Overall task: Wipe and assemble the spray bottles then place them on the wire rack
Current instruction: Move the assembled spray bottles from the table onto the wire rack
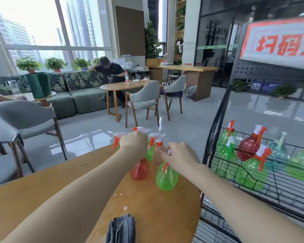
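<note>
On the round wooden table (42,186) stand several spray bottles. My left hand (133,143) grips the white-and-orange spray head of the red bottle (139,171). My right hand (180,157) holds the spray head of the near green bottle (166,178). Behind them are a clear bottle (158,151) with its spray head on, another green bottle (149,154) and a further spray head (117,138) at the left. A folded grey cloth (120,230) lies at the table's near edge. The black wire rack (253,174) at the right holds several green, red and clear bottles.
Water drops (125,207) lie on the table near the cloth. A grey chair (25,120) stands at the left. Farther back are a second table (123,86) with chairs, a green sofa and a seated person. A red-and-white sign (279,41) hangs above the rack.
</note>
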### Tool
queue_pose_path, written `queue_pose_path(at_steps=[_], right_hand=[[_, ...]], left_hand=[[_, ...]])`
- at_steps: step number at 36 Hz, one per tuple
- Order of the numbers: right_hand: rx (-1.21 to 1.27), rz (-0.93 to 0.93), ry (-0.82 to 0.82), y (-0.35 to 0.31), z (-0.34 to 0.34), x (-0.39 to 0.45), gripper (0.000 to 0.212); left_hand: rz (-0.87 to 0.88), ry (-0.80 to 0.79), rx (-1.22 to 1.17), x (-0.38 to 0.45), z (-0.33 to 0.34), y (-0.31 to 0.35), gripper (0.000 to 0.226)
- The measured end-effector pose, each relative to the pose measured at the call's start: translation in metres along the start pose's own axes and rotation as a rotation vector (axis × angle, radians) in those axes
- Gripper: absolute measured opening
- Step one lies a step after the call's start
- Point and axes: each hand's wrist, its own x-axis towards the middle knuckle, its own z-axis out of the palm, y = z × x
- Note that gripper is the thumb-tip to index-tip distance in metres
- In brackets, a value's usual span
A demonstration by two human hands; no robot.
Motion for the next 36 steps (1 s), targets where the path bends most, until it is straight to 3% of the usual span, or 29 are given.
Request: queue_pose_path(at_steps=[6,11,16,19,24,29,34,36], right_hand=[[0.006,0.014,0.057,0.01,-0.035,-0.041,0.037],[0.001,0.053,0.107,0.041,-0.076,-0.087,0.029],[-0.029,0.135,0.171,0.085,-0.122,-0.135,0.023],[-0.079,0.19,0.213,0.118,-0.152,-0.161,0.023],[-0.14,0.268,0.366,0.171,-0.202,-0.189,0.023],[-0.119,0.291,0.487,0.221,-0.24,-0.196,0.011],[-0.118,0.316,0.519,0.257,-0.246,-0.185,0.007],[-0.119,0.321,0.509,0.269,-0.241,-0.178,0.009]], left_hand=[[0.11,-0.095,-0.004,-0.03,-0.04,0.037,0.037],[0.208,-0.119,-0.033,-0.055,-0.075,0.088,0.028],[0.356,-0.027,-0.116,-0.074,-0.097,0.152,0.022],[0.44,-0.002,-0.199,-0.079,-0.108,0.193,0.033],[0.553,0.113,-0.315,-0.086,-0.135,0.253,0.033],[0.606,0.217,-0.383,-0.081,-0.15,0.305,0.042],[0.591,0.212,-0.483,-0.066,-0.143,0.348,0.011],[0.589,0.223,-0.508,-0.056,-0.133,0.361,0.01]])
